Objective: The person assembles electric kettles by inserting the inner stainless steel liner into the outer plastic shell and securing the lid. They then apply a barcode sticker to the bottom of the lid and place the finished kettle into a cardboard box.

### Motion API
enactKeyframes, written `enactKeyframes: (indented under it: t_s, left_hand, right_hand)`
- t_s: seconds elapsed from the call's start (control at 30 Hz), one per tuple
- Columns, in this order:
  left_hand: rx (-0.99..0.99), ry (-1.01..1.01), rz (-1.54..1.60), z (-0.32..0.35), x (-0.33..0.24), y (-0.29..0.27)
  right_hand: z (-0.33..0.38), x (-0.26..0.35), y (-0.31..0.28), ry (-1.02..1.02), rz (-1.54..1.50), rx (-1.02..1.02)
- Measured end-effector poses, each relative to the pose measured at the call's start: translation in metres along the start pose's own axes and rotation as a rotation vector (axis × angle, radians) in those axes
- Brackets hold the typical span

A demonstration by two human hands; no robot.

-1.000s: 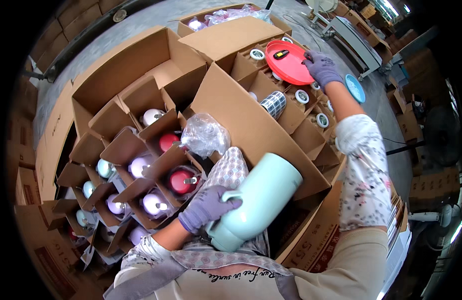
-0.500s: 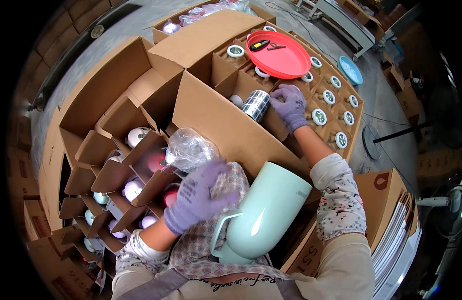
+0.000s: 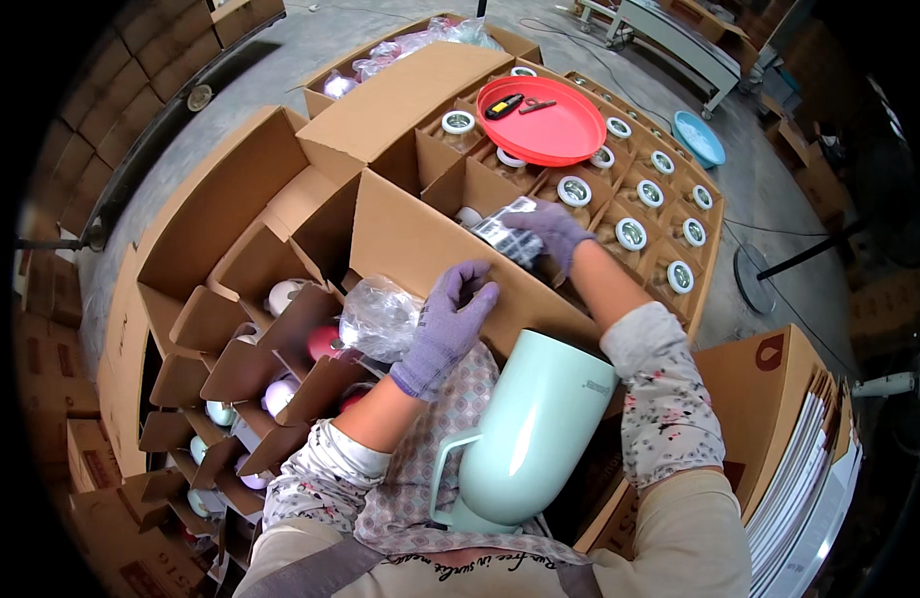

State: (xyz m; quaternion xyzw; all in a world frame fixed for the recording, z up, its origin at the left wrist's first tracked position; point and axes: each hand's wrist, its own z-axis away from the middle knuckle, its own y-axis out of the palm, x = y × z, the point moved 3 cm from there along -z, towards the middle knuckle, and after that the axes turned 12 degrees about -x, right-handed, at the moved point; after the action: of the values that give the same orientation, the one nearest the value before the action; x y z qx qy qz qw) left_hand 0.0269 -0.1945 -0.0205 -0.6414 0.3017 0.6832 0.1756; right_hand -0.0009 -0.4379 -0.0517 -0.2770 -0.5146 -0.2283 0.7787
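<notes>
My right hand (image 3: pixel 555 233), in a purple glove, grips a roll of dark printed labels (image 3: pixel 508 233) above a cell of the carton of glass liners. My left hand (image 3: pixel 446 327), gloved alike, is raised beside it with curled fingers apart, holding nothing visible. On my lap a mint-green jug (image 3: pixel 539 429) lies tilted, its handle to the left and its wide end toward the carton. Crumpled clear plastic (image 3: pixel 382 317) rests just left of my left hand. A cardboard flap (image 3: pixel 420 249) stands between the two cartons.
A red tray (image 3: pixel 554 125) with a yellow-black cutter sits on the glass liners (image 3: pixel 631 234). At left, a divided carton (image 3: pixel 206 339) holds pink, lilac and mint pieces. Flat cardboard sheets (image 3: pixel 793 478) stand at right. A blue basin (image 3: pixel 699 140) lies on the floor.
My right hand has moved left and closed on the label roll, tilting it. My left hand has risen toward the flap, its fingers curling. The view has shifted slightly.
</notes>
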Motion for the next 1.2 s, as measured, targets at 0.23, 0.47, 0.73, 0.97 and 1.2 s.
enactKeyframes:
  t_s: [0.23, 0.47, 0.73, 0.97, 1.2]
  left_hand:
    - [-0.081, 0.393, -0.37, -0.011, -0.03, -0.006]
    - [0.277, -0.199, 0.077, -0.029, -0.045, 0.009]
    - [0.291, -0.332, 0.359, -0.005, -0.073, -0.004]
    - [0.259, -0.27, 0.409, 0.014, -0.067, 0.001]
    - [0.301, -0.233, 0.349, 0.013, -0.062, -0.001]
  right_hand:
    - [0.099, 0.1, -0.017, -0.058, -0.411, -0.022]
    - [0.128, 0.117, -0.014, -0.034, -0.589, 0.167]
    - [0.166, 0.096, -0.005, -0.185, -0.202, 0.012]
    - [0.197, 0.107, 0.0, -1.072, 0.261, -0.301]
    - [0.194, 0.122, 0.003, -1.343, 0.756, -0.28]
